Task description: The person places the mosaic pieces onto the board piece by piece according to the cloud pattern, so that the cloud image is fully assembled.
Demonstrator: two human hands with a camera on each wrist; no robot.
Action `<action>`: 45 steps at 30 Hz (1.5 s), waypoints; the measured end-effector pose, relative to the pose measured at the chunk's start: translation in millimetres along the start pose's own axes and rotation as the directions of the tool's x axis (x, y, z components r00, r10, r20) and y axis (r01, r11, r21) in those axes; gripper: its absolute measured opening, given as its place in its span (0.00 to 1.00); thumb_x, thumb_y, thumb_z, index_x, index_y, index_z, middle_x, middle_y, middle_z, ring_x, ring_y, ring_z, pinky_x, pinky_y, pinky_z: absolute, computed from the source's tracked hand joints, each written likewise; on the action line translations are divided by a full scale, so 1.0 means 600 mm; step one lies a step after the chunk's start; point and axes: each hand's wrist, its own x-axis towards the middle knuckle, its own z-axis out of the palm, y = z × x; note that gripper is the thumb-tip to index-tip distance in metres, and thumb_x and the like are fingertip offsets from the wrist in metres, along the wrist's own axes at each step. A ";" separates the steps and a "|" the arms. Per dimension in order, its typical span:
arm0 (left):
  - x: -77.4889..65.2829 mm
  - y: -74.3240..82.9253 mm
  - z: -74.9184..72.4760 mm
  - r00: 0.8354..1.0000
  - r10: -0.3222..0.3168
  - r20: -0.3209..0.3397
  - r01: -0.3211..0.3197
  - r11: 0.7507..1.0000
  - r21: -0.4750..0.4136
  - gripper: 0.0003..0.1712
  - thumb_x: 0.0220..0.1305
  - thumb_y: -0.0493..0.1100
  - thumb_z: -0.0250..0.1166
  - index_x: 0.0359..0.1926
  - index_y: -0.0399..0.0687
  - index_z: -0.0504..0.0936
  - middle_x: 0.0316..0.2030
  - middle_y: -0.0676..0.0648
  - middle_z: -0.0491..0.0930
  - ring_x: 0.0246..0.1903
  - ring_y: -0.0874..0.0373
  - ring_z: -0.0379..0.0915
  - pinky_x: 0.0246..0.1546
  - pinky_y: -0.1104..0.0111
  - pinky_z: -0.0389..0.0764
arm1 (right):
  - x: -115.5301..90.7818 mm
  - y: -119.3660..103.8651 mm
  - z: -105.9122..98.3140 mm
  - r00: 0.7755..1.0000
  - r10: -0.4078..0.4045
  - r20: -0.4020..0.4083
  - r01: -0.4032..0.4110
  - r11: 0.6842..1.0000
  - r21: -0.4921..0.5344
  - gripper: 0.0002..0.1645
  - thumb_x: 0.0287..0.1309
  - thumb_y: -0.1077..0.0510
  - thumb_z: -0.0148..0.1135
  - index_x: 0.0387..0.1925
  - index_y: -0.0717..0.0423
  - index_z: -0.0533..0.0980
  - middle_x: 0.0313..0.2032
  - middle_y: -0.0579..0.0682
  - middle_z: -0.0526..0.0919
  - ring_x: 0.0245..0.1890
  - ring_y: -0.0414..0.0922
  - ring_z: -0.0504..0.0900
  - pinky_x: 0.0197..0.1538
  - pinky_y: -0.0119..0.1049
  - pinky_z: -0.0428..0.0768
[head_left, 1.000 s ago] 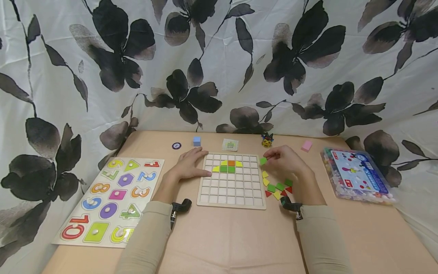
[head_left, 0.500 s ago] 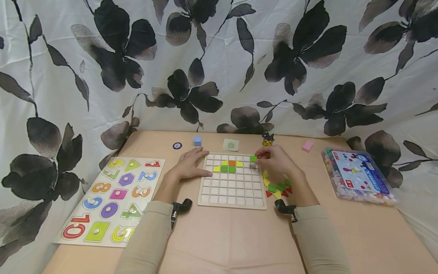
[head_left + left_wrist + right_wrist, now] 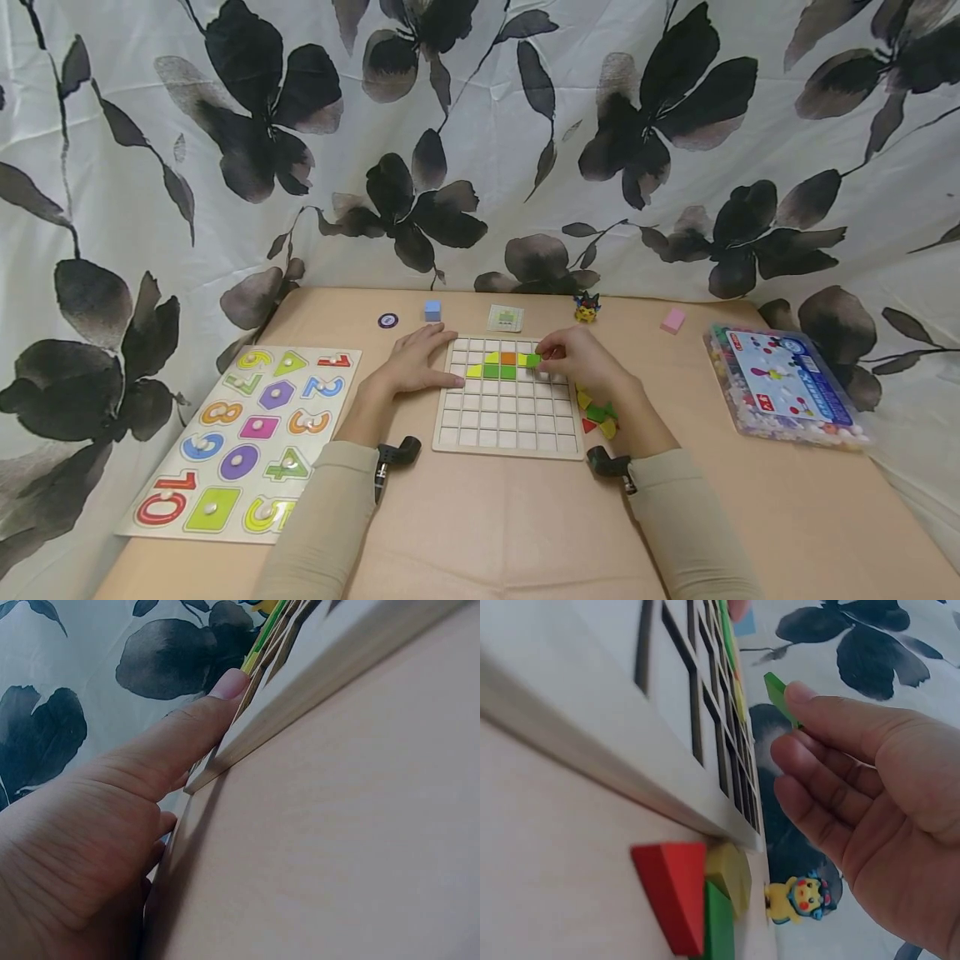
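A white gridded board (image 3: 504, 423) lies flat, with several green (image 3: 499, 372) and yellow tiles and an orange tile (image 3: 507, 358) set in its upper cells. My left hand (image 3: 412, 362) rests at the board's left edge, fingers extended; its thumb (image 3: 202, 724) lies over the rim in the left wrist view. Above the board, my right hand (image 3: 585, 367) pinches a green square tile (image 3: 778, 697) between thumb and finger, near the yellow tile at the row's right end. Loose red (image 3: 675, 892), yellow and green pieces lie by the board's right edge, partly hidden by that hand.
A number-and-shape puzzle board (image 3: 247, 408) is at left, a clear box of beads (image 3: 780, 383) at right. Along the back are a round token (image 3: 387, 320), blue cube (image 3: 432, 310), pattern card (image 3: 506, 317), small yellow figure (image 3: 587, 307) and pink block (image 3: 672, 320).
My right hand has carried the green tile leftward from beyond the board's right edge to over the filled upper cells. The left hand has stayed in place.
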 end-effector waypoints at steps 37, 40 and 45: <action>0.002 0.000 0.001 1.000 -0.002 -0.004 0.002 1.000 0.013 0.59 0.50 0.72 0.75 0.78 0.56 0.66 0.82 0.42 0.55 0.82 0.43 0.44 0.80 0.41 0.44 | 0.010 0.000 0.020 0.997 -0.054 0.053 0.066 0.965 -0.255 0.17 0.59 0.59 0.76 0.50 0.58 0.85 0.37 0.48 0.85 0.37 0.45 0.78 0.40 0.36 0.79; 0.001 0.001 0.001 1.000 -0.003 0.003 0.003 1.000 0.012 0.58 0.50 0.72 0.75 0.78 0.57 0.66 0.82 0.43 0.54 0.83 0.44 0.43 0.81 0.42 0.44 | 0.002 -0.003 0.012 0.999 -0.032 0.030 0.038 0.976 -0.213 0.18 0.62 0.58 0.74 0.52 0.57 0.85 0.38 0.49 0.83 0.39 0.47 0.78 0.40 0.38 0.79; 0.000 0.000 0.002 1.000 -0.008 0.002 0.008 1.000 0.008 0.58 0.51 0.72 0.74 0.78 0.56 0.66 0.82 0.42 0.54 0.82 0.42 0.43 0.80 0.40 0.43 | -0.009 -0.010 -0.006 1.000 -0.011 -0.007 0.009 0.983 -0.181 0.19 0.65 0.56 0.72 0.56 0.55 0.83 0.43 0.49 0.82 0.43 0.50 0.76 0.43 0.41 0.79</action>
